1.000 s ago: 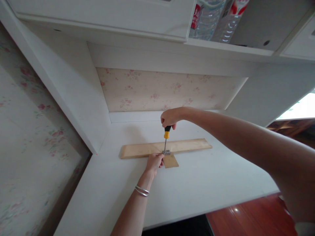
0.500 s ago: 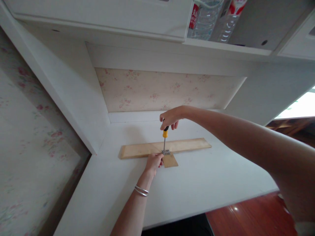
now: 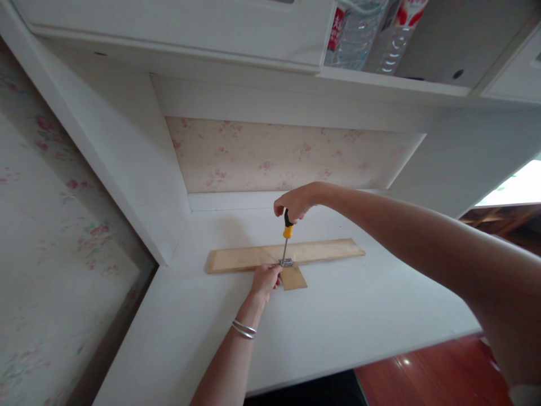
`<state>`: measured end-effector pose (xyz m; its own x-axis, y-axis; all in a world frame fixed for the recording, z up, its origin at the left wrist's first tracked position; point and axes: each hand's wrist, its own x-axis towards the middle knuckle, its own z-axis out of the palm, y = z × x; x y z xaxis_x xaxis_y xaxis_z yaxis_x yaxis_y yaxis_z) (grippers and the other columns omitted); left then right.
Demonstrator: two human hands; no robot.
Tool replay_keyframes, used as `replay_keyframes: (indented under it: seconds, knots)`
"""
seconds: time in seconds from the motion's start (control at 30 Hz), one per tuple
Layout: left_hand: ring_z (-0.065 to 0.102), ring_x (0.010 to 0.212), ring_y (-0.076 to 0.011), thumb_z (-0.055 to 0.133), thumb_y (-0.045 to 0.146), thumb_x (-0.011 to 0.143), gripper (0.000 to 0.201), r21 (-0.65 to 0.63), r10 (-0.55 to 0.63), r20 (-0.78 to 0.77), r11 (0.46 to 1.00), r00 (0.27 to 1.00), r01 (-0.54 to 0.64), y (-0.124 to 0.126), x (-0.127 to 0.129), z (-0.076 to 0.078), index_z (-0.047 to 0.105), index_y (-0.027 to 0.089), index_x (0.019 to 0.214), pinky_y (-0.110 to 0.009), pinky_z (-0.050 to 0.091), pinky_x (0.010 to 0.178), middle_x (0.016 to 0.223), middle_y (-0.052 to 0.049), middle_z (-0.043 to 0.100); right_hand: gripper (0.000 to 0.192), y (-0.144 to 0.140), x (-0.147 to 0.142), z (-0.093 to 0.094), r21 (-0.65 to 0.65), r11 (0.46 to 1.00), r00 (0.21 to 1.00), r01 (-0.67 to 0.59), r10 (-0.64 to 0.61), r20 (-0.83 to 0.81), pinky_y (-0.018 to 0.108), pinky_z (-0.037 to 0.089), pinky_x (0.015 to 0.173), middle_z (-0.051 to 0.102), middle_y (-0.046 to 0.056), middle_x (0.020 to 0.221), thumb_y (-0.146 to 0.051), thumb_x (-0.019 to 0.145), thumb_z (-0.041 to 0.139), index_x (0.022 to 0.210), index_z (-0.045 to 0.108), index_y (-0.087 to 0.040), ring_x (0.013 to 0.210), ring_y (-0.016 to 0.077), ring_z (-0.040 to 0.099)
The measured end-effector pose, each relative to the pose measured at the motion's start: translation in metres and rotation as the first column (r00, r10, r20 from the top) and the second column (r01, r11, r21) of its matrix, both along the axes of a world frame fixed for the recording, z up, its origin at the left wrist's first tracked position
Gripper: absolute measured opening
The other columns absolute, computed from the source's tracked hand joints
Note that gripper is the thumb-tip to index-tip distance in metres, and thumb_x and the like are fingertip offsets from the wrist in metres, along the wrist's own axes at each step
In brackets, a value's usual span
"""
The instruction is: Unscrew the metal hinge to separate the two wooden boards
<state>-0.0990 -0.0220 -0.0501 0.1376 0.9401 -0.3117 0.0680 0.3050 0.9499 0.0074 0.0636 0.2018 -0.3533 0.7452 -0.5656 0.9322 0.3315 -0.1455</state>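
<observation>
Long, pale, rectangular wooden board (image 3: 236,259) is lying left to right on a white, flat tabletop (image 3: 359,310), between the hands; the right hand (image 3: 298,201), above, is gripping a black-and-yellow screwdriver (image 3: 288,232), whose tip is meeting a small silvery metal hinge (image 3: 288,263); the left hand (image 3: 265,277), nearer the hinge, is touching its left end, any grip unclear; overhead, clear plastic bottles (image 3: 358,44) are showing a red label (image 3: 337,27), its white lettering too blurred to read

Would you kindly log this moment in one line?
right hand: holds screwdriver; left hand: at metal fitting; tip: at fitting; long board: on white surface
</observation>
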Motion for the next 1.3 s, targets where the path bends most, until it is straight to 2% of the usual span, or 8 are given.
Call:
replay_keyframes:
  seconds: [0.17, 0.3, 0.47, 0.63, 0.83, 1.03, 1.2, 1.3]
  knots:
    - [0.042, 0.039, -0.0074, 0.054, 0.025, 0.068, 0.017, -0.006, -0.001, -0.005, 1.000, 1.000, 0.001, 0.0003, -0.0003, 0.0017, 0.057, 0.013, 0.056, -0.019, 0.025, 0.037, 0.045, 0.001, 0.049, 0.039, 0.0014, 0.0000, -0.0005, 0.040, 0.998, 0.996, 0.048, -0.051, 0.069, 0.031, 0.049, 0.062, 0.066, 0.010, 0.090, -0.042, 0.078, 0.058, 0.101, 0.060, -0.011, 0.067, 0.0181, 0.064]
    - [0.042, 0.038, -0.0074, 0.053, 0.022, 0.068, 0.017, -0.005, -0.001, -0.003, 1.000, 1.000, 0.001, -0.0002, -0.0001, 0.0045, 0.056, 0.013, 0.054, -0.020, 0.025, 0.037, 0.044, 0.001, 0.049, 0.048, 0.0009, -0.0007, 0.0008, 0.069, 0.993, 0.995, -0.094, 0.091, 0.049, 0.026, 0.047, 0.060, 0.063, 0.008, 0.105, -0.021, 0.066, 0.068, 0.112, 0.056, -0.017, 0.077, 0.0178, 0.063]
    - [0.040, 0.038, -0.0072, 0.053, 0.021, 0.068, 0.017, -0.008, 0.002, -0.005, 1.000, 1.000, -0.002, -0.0016, -0.0002, 0.0080, 0.055, 0.014, 0.052, -0.020, 0.025, 0.037, 0.044, 0.002, 0.049, 0.038, 0.0032, -0.0022, 0.0003, 0.085, 0.996, 0.996, 0.035, -0.042, 0.082, 0.030, 0.047, 0.060, 0.065, 0.010, 0.097, -0.042, 0.076, 0.059, 0.098, 0.062, -0.012, 0.071, 0.0192, 0.063]
    - [0.040, 0.038, -0.0068, 0.053, 0.022, 0.068, 0.019, -0.007, 0.003, 0.006, 1.000, 1.000, -0.003, -0.0024, -0.0001, 0.0092, 0.052, 0.014, 0.051, -0.020, 0.024, 0.037, 0.042, 0.002, 0.047, 0.050, 0.0032, -0.0003, -0.0018, 0.058, 0.996, 0.995, -0.068, 0.064, 0.073, 0.026, 0.047, 0.059, 0.063, 0.008, 0.103, -0.018, 0.063, 0.071, 0.111, 0.058, -0.016, 0.075, 0.0180, 0.063]
    - [0.040, 0.038, -0.0072, 0.054, 0.022, 0.067, 0.016, -0.017, 0.010, 0.002, 1.000, 1.000, -0.010, -0.0011, 0.0003, 0.0053, 0.055, 0.014, 0.054, -0.020, 0.023, 0.037, 0.044, 0.002, 0.048, 0.047, 0.0049, -0.0021, -0.0024, 0.082, 0.990, 0.991, 0.116, -0.120, 0.053, 0.030, 0.049, 0.061, 0.063, 0.013, 0.104, -0.048, 0.076, 0.061, 0.104, 0.060, -0.010, 0.070, 0.0186, 0.065]
    - [0.041, 0.039, -0.0075, 0.053, 0.023, 0.068, 0.016, -0.007, 0.003, 0.002, 1.000, 1.000, -0.003, 0.0005, 0.0002, 0.0012, 0.057, 0.013, 0.056, -0.019, 0.025, 0.037, 0.044, 0.001, 0.049, 0.047, 0.0031, -0.0028, 0.0033, -0.007, 1.000, 0.999, 0.030, -0.029, 0.038, 0.028, 0.051, 0.061, 0.061, 0.010, 0.109, -0.020, 0.068, 0.069, 0.113, 0.056, -0.014, 0.080, 0.0191, 0.063]
    - [0.042, 0.039, -0.0075, 0.054, 0.025, 0.068, 0.017, -0.009, 0.001, -0.001, 1.000, 1.000, -0.001, 0.0005, -0.0002, 0.0017, 0.056, 0.013, 0.055, -0.019, 0.025, 0.037, 0.045, 0.001, 0.049, 0.044, 0.0005, -0.0065, 0.0042, -0.008, 0.989, 0.987, 0.147, -0.146, 0.074, 0.032, 0.052, 0.059, 0.063, 0.013, 0.096, -0.042, 0.076, 0.061, 0.106, 0.058, -0.009, 0.072, 0.0210, 0.064]
    - [0.041, 0.039, -0.0071, 0.053, 0.023, 0.067, 0.016, -0.005, 0.005, 0.000, 1.000, 1.000, -0.005, 0.0001, -0.0002, 0.0029, 0.055, 0.014, 0.054, -0.019, 0.025, 0.037, 0.045, 0.002, 0.048, 0.037, 0.0011, -0.0075, 0.0038, -0.002, 0.998, 0.994, 0.065, -0.064, 0.084, 0.030, 0.051, 0.059, 0.063, 0.012, 0.099, -0.027, 0.073, 0.065, 0.105, 0.058, -0.011, 0.075, 0.0206, 0.064]
